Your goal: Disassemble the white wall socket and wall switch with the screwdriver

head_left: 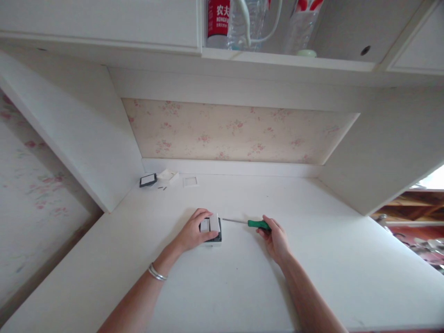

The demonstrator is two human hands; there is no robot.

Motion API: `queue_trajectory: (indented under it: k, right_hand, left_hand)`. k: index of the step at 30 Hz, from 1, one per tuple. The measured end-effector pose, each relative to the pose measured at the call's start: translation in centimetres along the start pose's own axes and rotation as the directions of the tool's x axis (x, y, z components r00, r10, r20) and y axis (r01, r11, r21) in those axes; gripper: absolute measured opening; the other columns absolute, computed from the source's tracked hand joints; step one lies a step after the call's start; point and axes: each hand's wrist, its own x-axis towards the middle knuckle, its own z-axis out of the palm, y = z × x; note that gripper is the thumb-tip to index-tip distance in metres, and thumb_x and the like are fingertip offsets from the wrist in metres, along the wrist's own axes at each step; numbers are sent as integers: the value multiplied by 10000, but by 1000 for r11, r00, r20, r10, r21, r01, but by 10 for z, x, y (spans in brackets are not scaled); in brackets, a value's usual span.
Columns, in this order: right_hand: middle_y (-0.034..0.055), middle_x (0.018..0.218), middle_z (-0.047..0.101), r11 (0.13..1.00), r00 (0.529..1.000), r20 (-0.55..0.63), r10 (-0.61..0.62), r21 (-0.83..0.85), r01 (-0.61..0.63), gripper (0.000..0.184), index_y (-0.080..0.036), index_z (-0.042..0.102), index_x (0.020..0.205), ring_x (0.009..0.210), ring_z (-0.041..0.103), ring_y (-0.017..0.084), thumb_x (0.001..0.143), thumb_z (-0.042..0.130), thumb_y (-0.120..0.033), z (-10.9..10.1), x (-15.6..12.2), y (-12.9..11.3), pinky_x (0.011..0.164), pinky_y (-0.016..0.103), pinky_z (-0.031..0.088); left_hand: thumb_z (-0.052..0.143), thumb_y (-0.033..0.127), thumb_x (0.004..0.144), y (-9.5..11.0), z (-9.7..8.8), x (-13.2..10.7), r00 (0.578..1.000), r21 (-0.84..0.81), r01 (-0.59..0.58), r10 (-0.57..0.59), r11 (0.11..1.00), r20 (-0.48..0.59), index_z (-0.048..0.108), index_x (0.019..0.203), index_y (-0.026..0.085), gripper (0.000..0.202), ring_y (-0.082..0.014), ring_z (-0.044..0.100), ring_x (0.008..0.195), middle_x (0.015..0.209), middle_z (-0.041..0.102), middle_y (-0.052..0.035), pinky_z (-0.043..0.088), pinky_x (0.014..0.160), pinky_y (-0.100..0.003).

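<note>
My left hand (193, 232) grips a wall switch (205, 225) from its left side, thumb at the near edge and fingers at the far edge. The switch has a dark frame on a white base, and a white rocker plate (215, 223) stands raised at its right side. In my right hand (275, 237) is a screwdriver (258, 224), held by its green handle. Its thin metal shaft points left, and the tip is close to the switch's right edge; I cannot tell whether they touch.
At the back left of the white desk (277, 286) lie a dark-framed switch part (148, 180), a white box-like piece (168, 175), two small dark screws (162, 188) and a thin white frame (190, 181). Plastic bottles (249, 27) stand on the shelf above. Side panels flank the desk.
</note>
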Motion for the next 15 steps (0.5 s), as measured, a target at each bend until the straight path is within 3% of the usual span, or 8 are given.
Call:
queue_trajectory:
  k: [4, 8, 11, 15]
  right_hand:
    - [-38, 616, 587, 1000, 1000, -12, 15, 19, -15, 220, -177, 597, 699, 487, 582, 73, 671, 757, -325, -3, 1, -1, 448, 128, 528]
    - [-36, 602, 583, 1000, 999, 50, 5, -1, -5, 224, -179, 589, 674, 496, 585, 77, 688, 745, -339, -5, 0, 1, 452, 127, 526]
    - [-38, 598, 581, 1000, 997, 78, -14, -16, 16, 223, -178, 587, 674, 494, 581, 77, 691, 744, -335, -4, -1, 3, 444, 129, 514]
    - [-9, 730, 653, 999, 989, 145, 4, -33, 1, 202, -185, 604, 725, 601, 620, 96, 683, 751, -317, 0, -8, 3, 537, 159, 542]
  left_hand:
    - [643, 476, 757, -14, -12, 2, 982, 44, 24, -15, 999, -189, 493, 1231, 228, 556, -209, 515, 1111, 1203, 516, -66, 401, 995, -343]
    - [597, 463, 786, -49, -41, -3, 943, 242, 165, -81, 956, -322, 455, 1277, 213, 569, -220, 521, 1118, 1236, 514, -74, 401, 998, -356]
    - [581, 426, 785, -75, -61, -12, 922, 440, 303, -143, 845, -360, 488, 1256, 150, 554, -255, 490, 1165, 1247, 530, -117, 358, 1032, -373]
    - [564, 364, 775, -91, -71, -22, 904, 572, 423, -288, 703, -315, 553, 1198, 179, 463, -274, 501, 1159, 1238, 570, -104, 378, 1004, -393]
